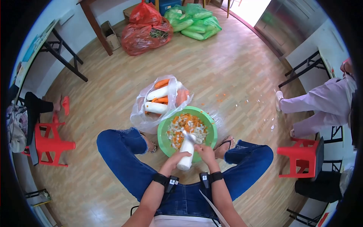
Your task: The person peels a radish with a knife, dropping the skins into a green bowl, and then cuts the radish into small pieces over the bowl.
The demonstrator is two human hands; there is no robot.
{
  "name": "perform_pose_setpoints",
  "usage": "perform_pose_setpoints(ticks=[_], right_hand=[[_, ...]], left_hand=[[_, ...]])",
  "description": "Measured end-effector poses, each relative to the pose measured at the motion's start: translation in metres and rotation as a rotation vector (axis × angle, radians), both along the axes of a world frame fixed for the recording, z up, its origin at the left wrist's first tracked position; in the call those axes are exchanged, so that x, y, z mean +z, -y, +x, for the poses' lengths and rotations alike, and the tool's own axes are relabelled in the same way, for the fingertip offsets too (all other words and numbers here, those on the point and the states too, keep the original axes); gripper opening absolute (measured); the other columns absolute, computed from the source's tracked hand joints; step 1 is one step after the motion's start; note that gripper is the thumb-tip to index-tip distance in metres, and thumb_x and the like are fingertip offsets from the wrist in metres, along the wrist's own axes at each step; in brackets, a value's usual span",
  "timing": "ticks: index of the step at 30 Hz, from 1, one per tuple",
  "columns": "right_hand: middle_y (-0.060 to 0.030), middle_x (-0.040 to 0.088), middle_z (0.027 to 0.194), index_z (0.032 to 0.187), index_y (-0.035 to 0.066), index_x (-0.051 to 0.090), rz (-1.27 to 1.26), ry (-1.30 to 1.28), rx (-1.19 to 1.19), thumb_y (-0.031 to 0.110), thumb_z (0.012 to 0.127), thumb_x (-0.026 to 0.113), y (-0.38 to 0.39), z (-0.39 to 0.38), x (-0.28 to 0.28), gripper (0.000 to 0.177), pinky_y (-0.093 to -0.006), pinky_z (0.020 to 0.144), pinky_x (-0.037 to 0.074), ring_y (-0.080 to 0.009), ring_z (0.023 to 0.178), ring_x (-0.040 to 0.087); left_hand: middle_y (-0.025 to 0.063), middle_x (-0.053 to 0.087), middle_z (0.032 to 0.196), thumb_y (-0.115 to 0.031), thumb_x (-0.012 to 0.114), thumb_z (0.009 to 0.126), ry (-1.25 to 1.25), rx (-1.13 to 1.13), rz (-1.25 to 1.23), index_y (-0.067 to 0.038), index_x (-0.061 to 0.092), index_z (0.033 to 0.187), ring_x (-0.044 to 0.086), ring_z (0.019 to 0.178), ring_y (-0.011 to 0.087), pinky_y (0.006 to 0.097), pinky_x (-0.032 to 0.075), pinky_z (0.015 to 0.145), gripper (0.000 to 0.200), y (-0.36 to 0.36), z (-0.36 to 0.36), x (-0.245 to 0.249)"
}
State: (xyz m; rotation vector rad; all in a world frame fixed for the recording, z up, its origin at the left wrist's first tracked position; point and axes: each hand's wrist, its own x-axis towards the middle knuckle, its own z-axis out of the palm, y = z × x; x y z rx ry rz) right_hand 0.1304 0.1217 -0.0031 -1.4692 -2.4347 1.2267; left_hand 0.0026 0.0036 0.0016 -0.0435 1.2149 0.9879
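Observation:
My left hand [176, 159] is closed around a thick white radish [185, 156], which it holds tilted over the near side of a green basin [162, 140]. My right hand [205, 153] grips a knife [192, 138]; its shiny blade lies against the radish's upper end, and the handle is mostly hidden by my fingers. Chopped orange and white vegetable pieces [186, 123] cover the bottom of the basin. Touching the basin's far left side, an open clear plastic bag [140, 113] holds whole white radishes [155, 108] and carrots [162, 83].
Small scraps [220, 99] are scattered on the wood floor right of the basin. Red stools [53, 142] stand on both sides, with people beside them. Toward the back lie a red bag [145, 34] and green bags [194, 22] of vegetables. Tables line both walls.

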Motion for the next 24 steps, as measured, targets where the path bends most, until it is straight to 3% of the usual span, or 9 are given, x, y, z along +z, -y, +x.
perform_pose_setpoints(ticks=[4, 6, 10, 13, 18, 22, 24], right_hand=[[-0.0153, 0.057, 0.060, 0.075, 0.005, 0.062, -0.081, -0.037, 0.159, 0.043, 0.081, 0.053, 0.017, -0.012, 0.023, 0.040, -0.0377, 0.053, 0.042, -0.0285, 0.056, 0.057], [-0.0153, 0.058, 0.062, 0.076, 0.005, 0.063, -0.149, -0.065, 0.118, 0.044, 0.082, 0.051, 0.011, -0.010, 0.013, 0.041, -0.0385, 0.053, 0.043, -0.0302, 0.058, 0.058], [-0.0153, 0.058, 0.061, 0.077, 0.003, 0.062, 0.091, -0.028, -0.095, 0.046, 0.083, 0.047, -0.013, 0.003, -0.014, 0.046, -0.0391, 0.054, 0.043, -0.0315, 0.059, 0.058], [-0.0159, 0.058, 0.060, 0.077, 0.004, 0.063, 0.063, -0.041, -0.168, 0.046, 0.083, 0.048, -0.015, 0.003, -0.010, 0.045, -0.0392, 0.054, 0.043, -0.0319, 0.058, 0.058], [-0.0175, 0.057, 0.060, 0.079, 0.004, 0.063, 0.005, 0.005, 0.093, 0.044, 0.082, 0.050, 0.018, -0.015, 0.022, 0.042, -0.0392, 0.053, 0.043, -0.0329, 0.057, 0.057], [-0.0196, 0.058, 0.063, 0.078, 0.003, 0.063, -0.086, -0.052, -0.057, 0.044, 0.083, 0.050, 0.005, -0.011, -0.004, 0.043, -0.0406, 0.054, 0.043, -0.0352, 0.060, 0.057], [-0.0199, 0.058, 0.064, 0.079, 0.004, 0.063, 0.011, -0.008, -0.112, 0.045, 0.083, 0.048, -0.011, -0.001, -0.019, 0.044, -0.0411, 0.055, 0.043, -0.0362, 0.062, 0.058]], left_hand=[[0.0073, 0.057, 0.086, -0.023, 0.065, 0.069, -0.035, 0.083, 0.072, -0.002, 0.043, 0.115, 0.058, 0.069, 0.0162, 0.0286, 0.047, 0.058, 0.056, 0.002, -0.005, -0.002], [0.0077, 0.057, 0.088, -0.025, 0.064, 0.070, -0.050, 0.012, 0.048, -0.001, 0.042, 0.116, 0.058, 0.071, 0.0165, 0.0284, 0.047, 0.059, 0.057, 0.004, -0.004, 0.006], [0.0105, 0.056, 0.094, -0.024, 0.066, 0.069, -0.005, -0.158, 0.080, -0.001, 0.038, 0.120, 0.059, 0.073, 0.0188, 0.0288, 0.048, 0.060, 0.063, 0.003, 0.003, -0.003], [0.0103, 0.056, 0.094, -0.024, 0.066, 0.069, 0.049, -0.116, 0.090, -0.001, 0.037, 0.121, 0.059, 0.073, 0.0197, 0.0298, 0.048, 0.060, 0.064, 0.002, 0.006, 0.002], [0.0092, 0.056, 0.090, -0.023, 0.066, 0.068, 0.002, 0.034, 0.078, -0.002, 0.039, 0.118, 0.059, 0.071, 0.0195, 0.0308, 0.049, 0.060, 0.060, 0.003, 0.000, -0.002], [0.0084, 0.057, 0.089, -0.024, 0.066, 0.067, -0.010, -0.036, 0.028, -0.003, 0.039, 0.119, 0.059, 0.075, 0.0190, 0.0298, 0.048, 0.062, 0.062, 0.006, -0.002, -0.005], [0.0083, 0.057, 0.092, -0.024, 0.067, 0.067, -0.004, -0.189, 0.074, -0.002, 0.038, 0.122, 0.058, 0.078, 0.0186, 0.0284, 0.046, 0.066, 0.066, 0.003, 0.001, -0.001]])
